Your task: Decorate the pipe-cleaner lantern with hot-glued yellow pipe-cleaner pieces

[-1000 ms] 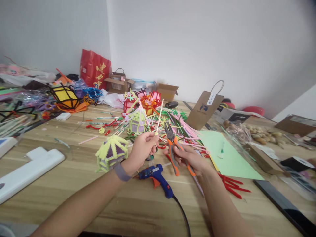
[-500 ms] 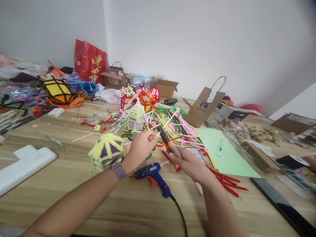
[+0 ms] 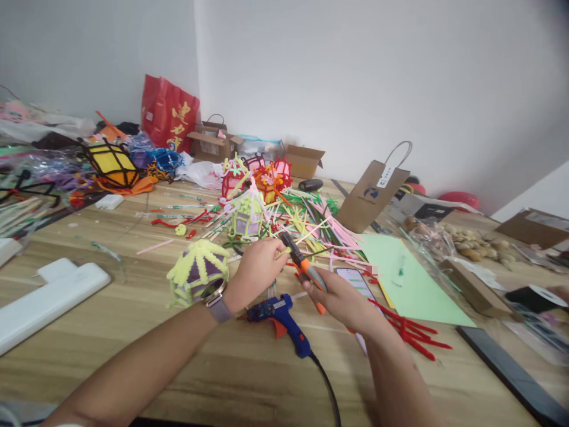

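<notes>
In the middle of the head view my left hand, with a watch on its wrist, pinches a small yellow-green piece of pipe cleaner, mostly hidden by my fingers. My right hand is wrapped round pliers with orange and grey handles. Their dark jaws point up and left, close beside the fingers of my left hand. Left of that hand sits a yellow-green and purple pipe cleaner lantern. A blue hot glue gun lies below both hands on the wooden table.
Behind my hands are a paler lantern and a pile of loose pipe cleaners. A phone, red pipe cleaners and a green sheet lie at right. The glue gun's cord runs toward me. A white power strip lies left.
The whole view has shifted slightly, so things appear a little farther right. The pliers' handles look somewhat wider apart. My left hand still pinches the pipe cleaner piece.
</notes>
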{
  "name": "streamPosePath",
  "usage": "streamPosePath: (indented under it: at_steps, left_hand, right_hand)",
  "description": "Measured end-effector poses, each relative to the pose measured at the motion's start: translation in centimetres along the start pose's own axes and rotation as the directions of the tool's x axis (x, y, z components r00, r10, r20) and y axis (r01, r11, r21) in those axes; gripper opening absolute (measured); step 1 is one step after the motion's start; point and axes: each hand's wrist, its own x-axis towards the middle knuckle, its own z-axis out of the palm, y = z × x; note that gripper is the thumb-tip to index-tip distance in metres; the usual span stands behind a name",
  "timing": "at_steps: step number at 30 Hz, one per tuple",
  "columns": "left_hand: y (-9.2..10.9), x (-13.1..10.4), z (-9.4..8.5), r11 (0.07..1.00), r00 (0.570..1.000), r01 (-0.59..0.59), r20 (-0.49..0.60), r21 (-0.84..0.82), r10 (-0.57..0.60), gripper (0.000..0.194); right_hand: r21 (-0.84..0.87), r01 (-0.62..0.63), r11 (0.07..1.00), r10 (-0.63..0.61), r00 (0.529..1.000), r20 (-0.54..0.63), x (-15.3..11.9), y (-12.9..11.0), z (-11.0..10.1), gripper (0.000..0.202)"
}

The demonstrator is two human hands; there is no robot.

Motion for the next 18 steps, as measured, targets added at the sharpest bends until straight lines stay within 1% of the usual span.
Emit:
streamPosePath:
  at_steps: [2, 4, 7, 9, 10, 13, 15, 18]
  left_hand:
    - [-0.1, -0.1, 0.0, 0.999, 0.999, -0.030, -0.010, 0.030, 0.031, 0.016]
    - [-0.2, -0.1, 0.1, 0.997, 0.998, -0.052, -0.028, 0.053, 0.053, 0.017]
    - [-0.6, -0.1, 0.2, 0.995, 0.997, -0.057, -0.051, 0.076, 0.061, 0.019]
    - [-0.9, 0.0, 0.5, 0.996, 0.999, -0.038, -0.034, 0.085, 0.041, 0.019]
    - [-1.1, 0.1, 0.6, 0.996, 1.000, -0.021, -0.009, 0.089, 0.022, 0.019]
    - [-1.6, 0.2, 1.4, 0.993, 0.994, 0.032, 0.097, 0.111, -0.043, 0.019]
    - [-2.0, 0.2, 2.0, 0.991, 0.987, 0.044, 0.149, 0.124, -0.062, 0.019]
    - [-2.4, 0.1, 2.9, 0.988, 0.979, 0.046, 0.193, 0.146, -0.073, 0.019]
  right_hand:
    - [-0.033, 0.026, 0.999, -0.026, 1.000, 0.017, 0.1, -0.1, -0.3, 0.017]
    - [-0.032, 0.022, 0.999, -0.021, 0.999, 0.047, 0.2, -0.4, -0.7, 0.014]
    - [0.017, -0.035, 0.999, 0.033, 0.995, 0.094, 0.5, -0.9, -1.2, 0.010]
    - [0.103, -0.092, 0.990, 0.078, 0.988, 0.130, 0.8, -1.0, -1.2, 0.010]
    - [0.164, -0.134, 0.977, 0.108, 0.981, 0.161, 0.9, -1.0, -1.0, 0.010]
    - [0.331, -0.315, 0.890, 0.229, 0.935, 0.272, 1.0, -0.6, -0.2, 0.014]
    - [0.380, -0.424, 0.822, 0.313, 0.894, 0.319, 1.1, -0.4, 0.6, 0.015]
    - [0.432, -0.520, 0.737, 0.392, 0.849, 0.354, 1.0, -0.3, 1.3, 0.019]
